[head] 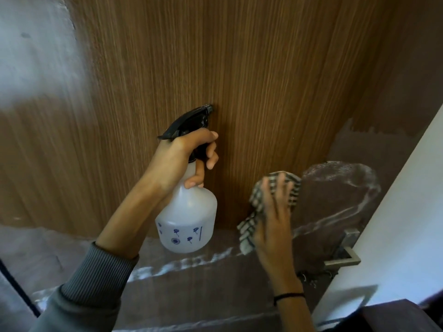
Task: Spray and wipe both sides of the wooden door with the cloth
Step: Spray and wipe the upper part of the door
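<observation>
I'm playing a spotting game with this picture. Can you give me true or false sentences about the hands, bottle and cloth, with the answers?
1. The left hand grips the spray bottle. True.
2. The spray bottle has a red top. False: its top is black.
3. The right hand presses a checked cloth on the wooden door. True.
4. The door handle is left of the bottle. False: it is to the right, beyond the cloth.
</observation>
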`<act>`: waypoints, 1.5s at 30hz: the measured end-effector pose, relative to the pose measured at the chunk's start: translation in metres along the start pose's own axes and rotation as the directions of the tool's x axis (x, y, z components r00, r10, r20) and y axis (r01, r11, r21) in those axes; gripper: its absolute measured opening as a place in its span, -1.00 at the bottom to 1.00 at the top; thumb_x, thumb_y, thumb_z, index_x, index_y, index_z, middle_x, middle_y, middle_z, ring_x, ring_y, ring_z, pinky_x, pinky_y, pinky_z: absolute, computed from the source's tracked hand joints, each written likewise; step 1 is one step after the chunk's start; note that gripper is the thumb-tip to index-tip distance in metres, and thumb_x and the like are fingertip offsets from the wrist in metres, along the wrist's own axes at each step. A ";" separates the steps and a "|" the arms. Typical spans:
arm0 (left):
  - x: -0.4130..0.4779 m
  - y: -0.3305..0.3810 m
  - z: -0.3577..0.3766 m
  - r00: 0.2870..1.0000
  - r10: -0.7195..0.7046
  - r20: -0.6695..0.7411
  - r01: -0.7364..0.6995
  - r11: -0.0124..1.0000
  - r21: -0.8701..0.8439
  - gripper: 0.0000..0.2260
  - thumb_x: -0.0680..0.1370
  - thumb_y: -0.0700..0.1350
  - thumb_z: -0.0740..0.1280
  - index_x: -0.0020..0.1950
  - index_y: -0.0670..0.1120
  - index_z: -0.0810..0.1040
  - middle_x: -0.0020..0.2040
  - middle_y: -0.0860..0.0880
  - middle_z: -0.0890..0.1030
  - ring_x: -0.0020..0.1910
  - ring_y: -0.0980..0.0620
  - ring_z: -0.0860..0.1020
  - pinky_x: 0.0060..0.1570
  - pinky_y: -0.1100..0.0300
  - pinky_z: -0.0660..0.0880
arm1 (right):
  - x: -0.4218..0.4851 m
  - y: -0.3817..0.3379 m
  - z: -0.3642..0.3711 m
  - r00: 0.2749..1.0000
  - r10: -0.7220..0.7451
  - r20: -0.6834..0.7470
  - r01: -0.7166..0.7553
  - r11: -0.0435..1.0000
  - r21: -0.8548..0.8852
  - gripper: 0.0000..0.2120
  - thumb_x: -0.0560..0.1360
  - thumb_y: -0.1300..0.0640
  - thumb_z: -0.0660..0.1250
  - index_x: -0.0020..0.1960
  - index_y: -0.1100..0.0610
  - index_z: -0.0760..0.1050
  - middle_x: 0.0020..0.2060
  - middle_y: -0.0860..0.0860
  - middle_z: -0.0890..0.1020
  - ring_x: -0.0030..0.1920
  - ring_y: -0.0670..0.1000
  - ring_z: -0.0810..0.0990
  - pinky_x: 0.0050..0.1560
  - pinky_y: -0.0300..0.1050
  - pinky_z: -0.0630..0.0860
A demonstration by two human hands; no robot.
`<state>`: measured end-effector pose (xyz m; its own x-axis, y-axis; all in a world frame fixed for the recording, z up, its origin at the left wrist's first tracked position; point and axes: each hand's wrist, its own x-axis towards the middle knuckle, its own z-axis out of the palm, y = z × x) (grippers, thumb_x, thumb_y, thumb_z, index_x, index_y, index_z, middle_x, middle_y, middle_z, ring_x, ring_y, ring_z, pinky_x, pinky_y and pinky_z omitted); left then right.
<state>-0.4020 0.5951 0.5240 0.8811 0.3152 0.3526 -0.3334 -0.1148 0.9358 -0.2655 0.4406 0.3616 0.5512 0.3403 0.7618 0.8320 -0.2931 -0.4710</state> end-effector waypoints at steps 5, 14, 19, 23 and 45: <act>0.001 -0.001 0.001 1.000 0.009 -0.003 -0.010 1.000 -0.003 -0.69 0.64 -0.10 0.25 -0.30 -0.14 0.43 -0.35 -0.14 0.45 -0.68 0.04 0.24 -0.49 0.13 0.26 | 0.011 0.009 -0.012 0.906 0.344 -0.249 -0.273 0.921 0.277 -0.39 0.71 0.22 0.12 0.65 -0.08 -0.04 0.63 -0.15 -0.18 0.62 -0.15 -0.17 0.47 -0.42 -0.03; 0.002 -0.003 0.001 1.000 -0.011 0.003 0.011 1.000 -0.015 -0.69 0.63 -0.09 0.25 -0.31 -0.13 0.43 -0.35 -0.14 0.43 -0.68 0.04 0.22 -0.54 0.17 0.23 | -0.035 -0.036 0.052 0.965 -0.221 0.145 0.217 0.975 0.037 -0.30 0.62 0.34 0.26 0.65 0.03 0.04 0.65 -0.01 -0.02 0.64 0.14 -0.09 0.57 0.20 0.10; 0.001 -0.004 -0.001 1.000 -0.011 -0.001 0.011 1.000 -0.013 -0.69 0.63 -0.09 0.25 -0.31 -0.14 0.43 -0.35 -0.13 0.44 -0.68 0.04 0.23 -0.53 0.19 0.29 | -0.018 0.000 0.011 0.994 0.081 -0.071 -0.071 0.988 0.137 -0.10 0.51 0.55 0.17 0.65 -0.08 -0.02 0.65 -0.09 -0.15 0.64 0.05 -0.13 0.40 0.13 0.47; 0.001 -0.004 0.000 1.000 -0.001 0.006 0.001 1.000 -0.018 -0.69 0.64 -0.09 0.25 -0.30 -0.13 0.44 -0.35 -0.14 0.45 -0.68 0.06 0.24 -0.55 0.21 0.31 | -0.001 0.009 -0.006 0.891 0.354 -0.283 -0.275 0.919 0.282 -0.29 0.62 0.43 0.16 0.65 0.03 0.01 0.65 -0.05 -0.11 0.62 -0.12 -0.10 0.50 -0.40 0.09; 0.001 -0.001 0.007 0.999 0.001 -0.054 0.002 0.999 0.048 -0.72 0.63 -0.10 0.23 -0.26 -0.17 0.43 -0.32 -0.17 0.49 -0.69 0.05 0.24 -0.55 0.20 0.25 | -0.004 -0.018 -0.002 0.970 -0.223 0.097 0.222 0.975 0.018 -0.22 0.51 0.51 0.21 0.64 0.08 0.11 0.65 -0.05 -0.01 0.64 0.08 -0.09 0.61 -0.10 -0.03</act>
<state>-0.3983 0.5888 0.5230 0.8615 0.3652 0.3528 -0.3157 -0.1592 0.9354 -0.2829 0.4426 0.3680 0.3553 0.4823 0.8007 0.9347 -0.1939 -0.2980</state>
